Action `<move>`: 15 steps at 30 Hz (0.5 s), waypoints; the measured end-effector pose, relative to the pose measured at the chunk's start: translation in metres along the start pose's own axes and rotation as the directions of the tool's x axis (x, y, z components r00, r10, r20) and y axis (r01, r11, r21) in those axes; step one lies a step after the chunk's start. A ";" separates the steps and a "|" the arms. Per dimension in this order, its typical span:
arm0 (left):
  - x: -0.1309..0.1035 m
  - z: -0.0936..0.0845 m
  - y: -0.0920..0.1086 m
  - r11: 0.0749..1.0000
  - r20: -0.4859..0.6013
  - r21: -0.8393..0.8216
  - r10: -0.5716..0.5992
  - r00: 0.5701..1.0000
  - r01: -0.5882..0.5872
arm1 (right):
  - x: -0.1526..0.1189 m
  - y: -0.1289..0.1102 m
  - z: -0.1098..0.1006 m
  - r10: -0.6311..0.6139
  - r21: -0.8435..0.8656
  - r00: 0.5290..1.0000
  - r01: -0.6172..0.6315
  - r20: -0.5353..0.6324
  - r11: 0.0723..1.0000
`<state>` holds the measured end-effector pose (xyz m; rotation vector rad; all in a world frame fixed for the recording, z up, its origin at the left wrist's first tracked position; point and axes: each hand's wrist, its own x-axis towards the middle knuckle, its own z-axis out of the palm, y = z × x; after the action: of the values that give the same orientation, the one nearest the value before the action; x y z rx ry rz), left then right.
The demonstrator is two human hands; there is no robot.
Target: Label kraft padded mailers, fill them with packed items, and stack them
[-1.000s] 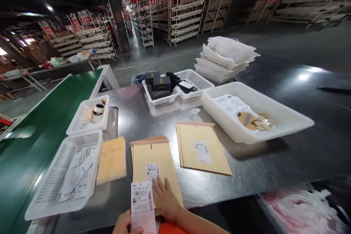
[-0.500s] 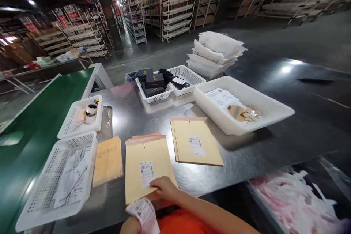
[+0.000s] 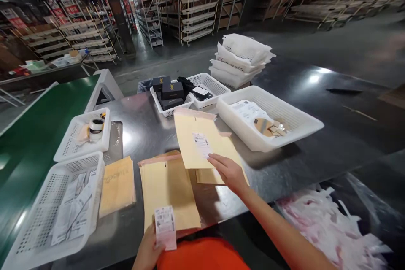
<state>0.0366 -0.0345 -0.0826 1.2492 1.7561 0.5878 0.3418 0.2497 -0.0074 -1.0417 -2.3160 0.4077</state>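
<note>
My right hand (image 3: pixel 231 176) grips the near right corner of a yellow padded envelope (image 3: pixel 190 156), which carries a white printed label. This envelope is over another yellow envelope (image 3: pixel 232 147) and hides most of it. My left hand (image 3: pixel 148 245), low in the view, is closed on a strip of printed labels (image 3: pixel 165 228). Behind that strip, a stack of yellow padded envelopes (image 3: pixel 164 181) lies on the metal table; its top one shows no label. Left of the stack is a smaller orange-yellow envelope pile (image 3: pixel 117 187).
White baskets with papers (image 3: pixel 96 206) and tape rolls (image 3: pixel 107 135) stand left, beside a green conveyor belt (image 3: pixel 41 135). Black boxes (image 3: pixel 172 90) fill a basket at the back. A large white tray (image 3: pixel 294 133) sits right, before stacked baskets (image 3: pixel 243 78). Backing scraps (image 3: pixel 332 228) lie below the table edge.
My right hand has lifted the labelled envelope off the stack and carried it forward and right, over the other labelled envelope. The label strip in my left hand now faces up more fully.
</note>
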 end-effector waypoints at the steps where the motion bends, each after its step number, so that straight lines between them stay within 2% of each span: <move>1: -0.002 -0.001 0.004 1.000 -0.012 -0.011 -0.008 1.000 0.008 | -0.006 0.017 0.008 0.038 -0.085 0.994 -0.028 0.107 0.996; 2: -0.004 -0.002 0.010 0.999 -0.030 -0.035 -0.015 0.999 0.014 | -0.014 0.031 0.018 0.090 -0.144 0.978 -0.063 0.190 0.988; 4: -0.008 -0.006 0.031 0.995 -0.032 -0.099 -0.005 0.999 0.002 | -0.031 0.049 0.037 0.153 -0.184 0.947 -0.103 0.284 0.977; 6: -0.011 -0.010 0.057 0.987 -0.006 -0.155 0.030 1.000 -0.030 | -0.043 0.047 0.051 0.167 -0.190 0.933 -0.110 0.319 0.976; 7: -0.011 -0.012 0.071 0.984 0.015 -0.174 0.050 0.999 -0.047 | -0.046 0.039 0.055 0.167 -0.163 0.932 -0.119 0.321 0.979; 8: -0.011 -0.013 0.083 0.981 0.036 -0.184 0.072 0.997 -0.064 | -0.045 0.024 0.059 0.158 -0.089 0.936 -0.137 0.314 0.987; 10: -0.008 -0.012 0.104 0.979 0.065 -0.188 0.099 0.993 -0.085 | -0.038 -0.017 0.066 0.130 0.217 0.944 -0.202 0.304 0.955; 11: -0.006 -0.011 0.110 0.978 0.074 -0.191 0.102 0.992 -0.087 | -0.032 -0.041 0.069 0.113 0.416 0.942 -0.244 0.315 0.876; 12: -0.005 -0.008 0.113 0.977 0.083 -0.196 0.106 0.991 -0.088 | -0.027 -0.065 0.072 0.099 0.579 0.930 -0.301 0.355 0.758; 13: -0.004 -0.005 0.113 0.975 0.093 -0.203 0.108 0.990 -0.087 | -0.022 -0.088 0.076 0.101 0.673 0.910 -0.369 0.402 0.641; 15: -0.005 0.002 0.105 0.974 0.102 -0.222 0.077 0.992 -0.053 | -0.016 -0.125 0.082 0.124 0.728 0.864 -0.480 0.487 0.489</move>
<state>0.0910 0.0011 -0.0006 1.1651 1.5192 0.7165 0.2280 0.1524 -0.0181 -0.8827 -1.7587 1.8163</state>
